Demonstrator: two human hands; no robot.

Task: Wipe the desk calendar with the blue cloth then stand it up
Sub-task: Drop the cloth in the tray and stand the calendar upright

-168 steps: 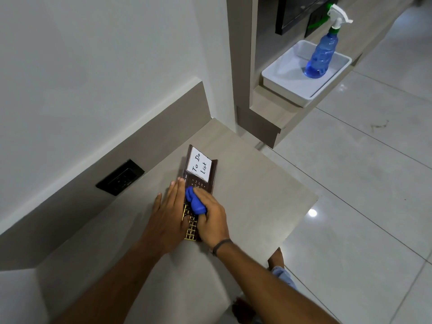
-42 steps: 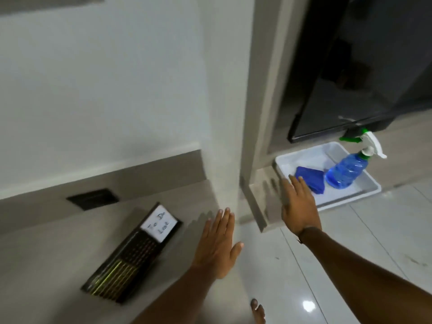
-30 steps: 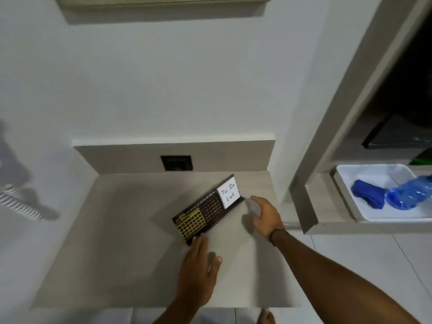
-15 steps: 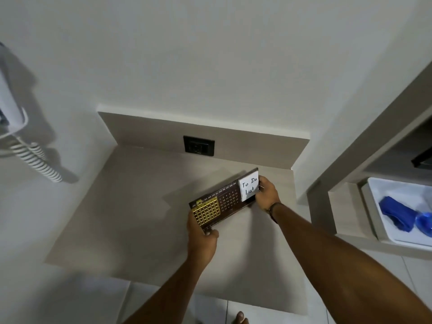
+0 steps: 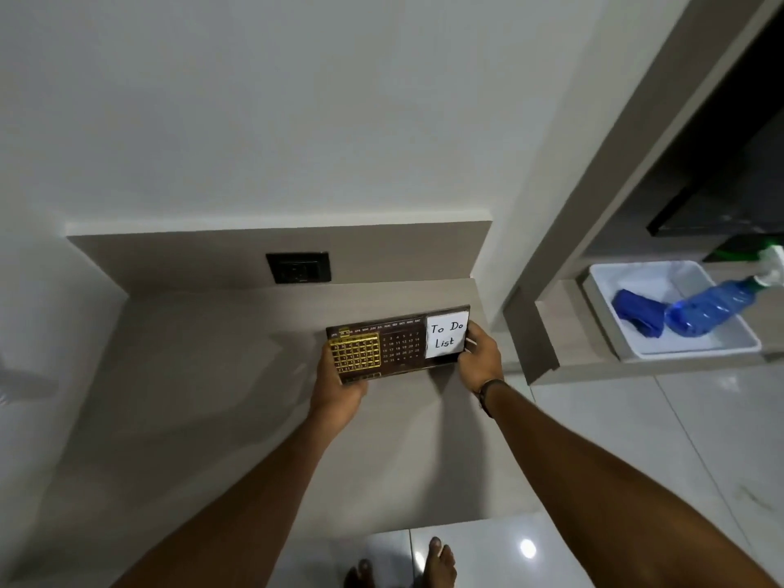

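Near desk's right edge (image 5: 475,299), desk calendar (image 5: 394,350) clamped between left hand (image 5: 339,388) and right hand (image 5: 479,358), bare desktop leftward

The desk calendar (image 5: 396,350) is a long dark brown board near the middle of the frame, slightly right, with a gold date grid at its left end, a dark number grid in the middle and a white note reading "To Do List" at its right end. It is raised on its long edge, face toward the camera, gripped at both ends. The blue cloth (image 5: 638,317) lies crumpled at the right of the frame, well apart from the calendar.
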